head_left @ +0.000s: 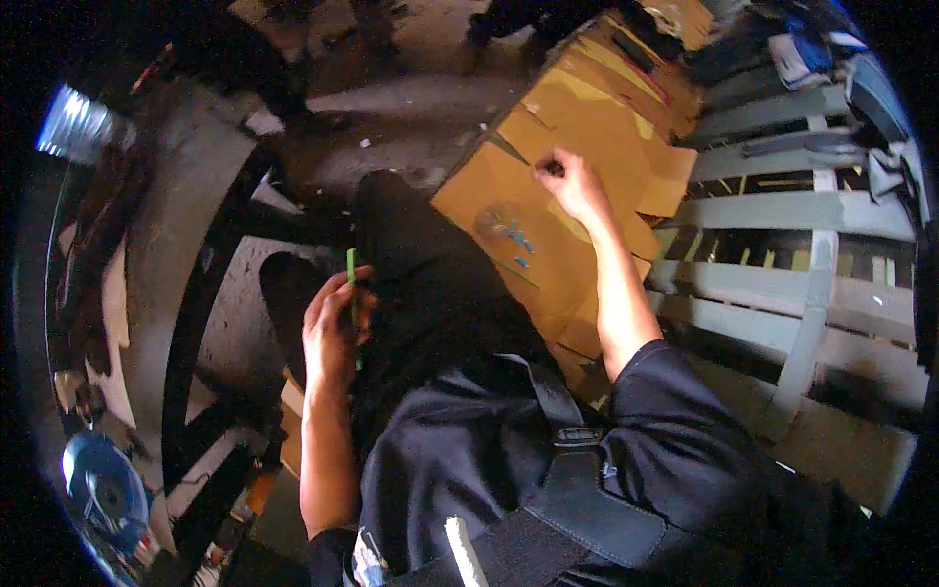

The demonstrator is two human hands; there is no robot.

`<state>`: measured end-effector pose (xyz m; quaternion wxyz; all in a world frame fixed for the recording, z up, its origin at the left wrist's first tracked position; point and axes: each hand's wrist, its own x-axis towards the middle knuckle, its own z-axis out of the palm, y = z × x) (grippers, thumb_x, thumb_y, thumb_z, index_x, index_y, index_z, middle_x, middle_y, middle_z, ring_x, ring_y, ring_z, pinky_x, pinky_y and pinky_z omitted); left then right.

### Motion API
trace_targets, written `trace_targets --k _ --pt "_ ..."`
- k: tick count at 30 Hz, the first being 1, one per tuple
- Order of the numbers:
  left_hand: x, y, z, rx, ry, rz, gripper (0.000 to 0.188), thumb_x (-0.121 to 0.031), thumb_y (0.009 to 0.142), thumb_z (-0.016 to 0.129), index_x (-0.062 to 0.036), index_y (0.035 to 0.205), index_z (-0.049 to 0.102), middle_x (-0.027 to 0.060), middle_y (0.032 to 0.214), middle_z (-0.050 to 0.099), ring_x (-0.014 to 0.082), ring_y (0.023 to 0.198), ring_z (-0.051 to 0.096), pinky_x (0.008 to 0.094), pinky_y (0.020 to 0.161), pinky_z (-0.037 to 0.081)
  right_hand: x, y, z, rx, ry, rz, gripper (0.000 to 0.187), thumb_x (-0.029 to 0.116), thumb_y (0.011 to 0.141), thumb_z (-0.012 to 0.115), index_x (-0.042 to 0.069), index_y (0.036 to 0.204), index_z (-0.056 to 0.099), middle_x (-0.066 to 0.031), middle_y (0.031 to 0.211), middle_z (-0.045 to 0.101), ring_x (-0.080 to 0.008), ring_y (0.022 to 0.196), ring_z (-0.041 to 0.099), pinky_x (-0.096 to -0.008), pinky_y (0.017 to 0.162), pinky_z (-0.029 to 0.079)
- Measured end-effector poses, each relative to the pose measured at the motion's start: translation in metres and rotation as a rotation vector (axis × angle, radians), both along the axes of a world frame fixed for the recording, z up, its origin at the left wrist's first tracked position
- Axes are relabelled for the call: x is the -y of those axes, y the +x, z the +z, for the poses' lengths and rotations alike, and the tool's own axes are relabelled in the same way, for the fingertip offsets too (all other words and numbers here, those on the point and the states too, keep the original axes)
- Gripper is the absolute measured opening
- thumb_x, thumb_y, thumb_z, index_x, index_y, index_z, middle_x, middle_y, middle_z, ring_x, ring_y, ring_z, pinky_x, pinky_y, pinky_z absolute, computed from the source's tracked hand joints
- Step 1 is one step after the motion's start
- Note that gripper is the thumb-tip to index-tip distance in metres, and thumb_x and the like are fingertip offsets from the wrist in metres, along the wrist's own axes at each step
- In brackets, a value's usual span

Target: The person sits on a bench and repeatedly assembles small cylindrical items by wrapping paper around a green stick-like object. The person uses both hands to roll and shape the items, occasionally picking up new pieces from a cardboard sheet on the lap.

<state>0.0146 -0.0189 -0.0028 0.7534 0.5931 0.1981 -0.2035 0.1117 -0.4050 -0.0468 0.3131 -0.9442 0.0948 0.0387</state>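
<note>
My left hand [335, 318] is closed around a thin, flat green strip [351, 262], which stands up past my fingers and shows again below them. My right hand [575, 186] hovers over or rests on a sheet of brown cardboard [577, 117]; I cannot tell which. Its fingers are curled together, and whatever they hold, if anything, is lost in shadow. Nearer to me on the cardboard lie several small blue pieces [522, 262]. Beside them is a round, see-through item [492, 221], perhaps a small dish.
To the right runs a grey slatted pallet [743, 210], with blue and grey items [802, 54] at its far end. A blue round object [106, 494] sits at the lower left. A white stick [463, 550] shows against my dark clothing. My dark-clad legs [411, 235] border the cardboard.
</note>
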Motion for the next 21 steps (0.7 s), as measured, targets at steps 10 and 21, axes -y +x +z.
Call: trace_targets --k 10,21 --pt "0.017 0.029 -0.007 -0.021 0.094 -0.085 0.037 -0.027 0.097 0.055 -0.0023 0.124 0.063 -0.0019 0.077 0.058 0.0038 0.056 0.043 0.0190 0.048 0.029 0.042 -0.097 -0.137 -0.361 0.070 -0.029 0.031 0.026 0.075 0.082 0.002 0.091 0.069 -0.0098 0.084 0.071 -0.0206 0.078 0.066 -0.0363 0.070 0.051" --pt "0.046 0.031 0.028 0.155 0.213 -0.237 0.026 -0.017 0.089 0.076 0.0006 0.108 0.073 0.0016 0.094 0.071 0.0078 0.086 0.061 0.0242 0.079 0.049 -0.079 -0.048 0.028 -0.036 0.588 0.268 0.021 0.023 0.084 0.077 0.006 0.091 0.066 -0.0059 0.082 0.069 -0.0160 0.078 0.065 -0.0330 0.072 0.050"
